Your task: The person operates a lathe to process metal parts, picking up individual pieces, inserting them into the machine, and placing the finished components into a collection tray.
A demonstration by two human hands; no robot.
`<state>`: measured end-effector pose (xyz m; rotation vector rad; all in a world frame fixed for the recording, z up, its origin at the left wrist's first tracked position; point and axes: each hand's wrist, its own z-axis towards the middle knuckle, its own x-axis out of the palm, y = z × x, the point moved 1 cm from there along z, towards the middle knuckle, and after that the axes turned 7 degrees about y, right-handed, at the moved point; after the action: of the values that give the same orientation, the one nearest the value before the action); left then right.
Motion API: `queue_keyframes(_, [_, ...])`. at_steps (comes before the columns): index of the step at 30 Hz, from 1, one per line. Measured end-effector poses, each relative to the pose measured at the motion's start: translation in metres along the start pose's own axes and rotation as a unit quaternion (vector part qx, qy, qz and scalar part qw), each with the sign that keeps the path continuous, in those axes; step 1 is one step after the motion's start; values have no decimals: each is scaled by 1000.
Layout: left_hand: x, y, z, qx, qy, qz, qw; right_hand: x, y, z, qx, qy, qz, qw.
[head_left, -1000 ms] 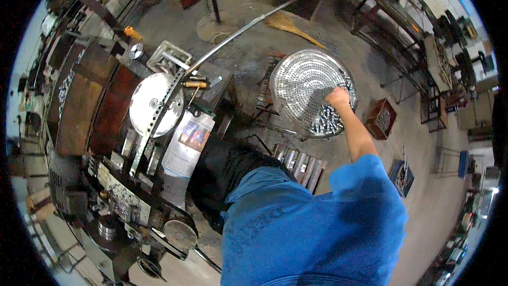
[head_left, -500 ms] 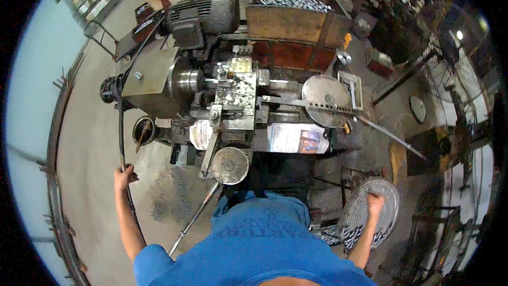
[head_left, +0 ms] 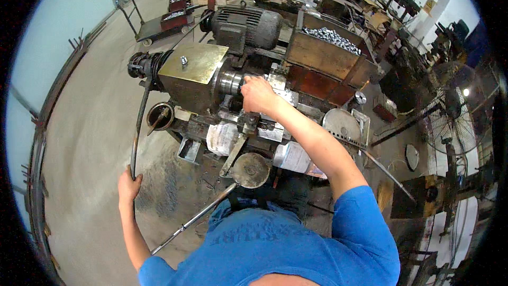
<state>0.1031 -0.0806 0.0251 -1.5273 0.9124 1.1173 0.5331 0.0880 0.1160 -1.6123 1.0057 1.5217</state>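
My left hand [head_left: 128, 186] is wrapped round the lower end of a long dark lever [head_left: 139, 132], which runs up to the left end of a lathe-like machine. My right hand [head_left: 257, 95] reaches across the machine with its fingers bent and closed at the mouth of the shiny round chuck [head_left: 230, 82]. Whatever those fingers hold is hidden behind the hand. Left of the chuck, a small metal piece [head_left: 183, 60] lies on the brass-coloured housing cover [head_left: 203, 63]. My right hand and forearm partly cover the tool slide [head_left: 272, 131].
Behind the machine stand a motor [head_left: 248, 27] and a rusty bin [head_left: 323, 50] heaped with small metal parts. Two round plates [head_left: 251, 170] with long rods jut toward me and to the right. A fan [head_left: 450, 106] stands at the right, a trolley [head_left: 156, 27] at the far left.
My right hand has moved from the round tray of metal parts at lower right to the chuck. My left hand stays on the lever. The view has shifted, and the tray no longer shows.
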Motion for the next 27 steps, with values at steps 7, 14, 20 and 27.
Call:
queue_keyframes(7, [16,13,-8,-54,-31,-31,998,30,-9,34,42,7,42,998])
queue_keyframes(14, [15,13,-1,-53,-56,5,997,27,0,39,78,-76,147,983])
queue_keyframes(20, [-33,125,77,-84,-77,214,970,12,4,42,129,-68,195,970])
queue_keyframes(27, [-36,162,122,-80,-119,201,969,4,9,25,84,-128,101,983])
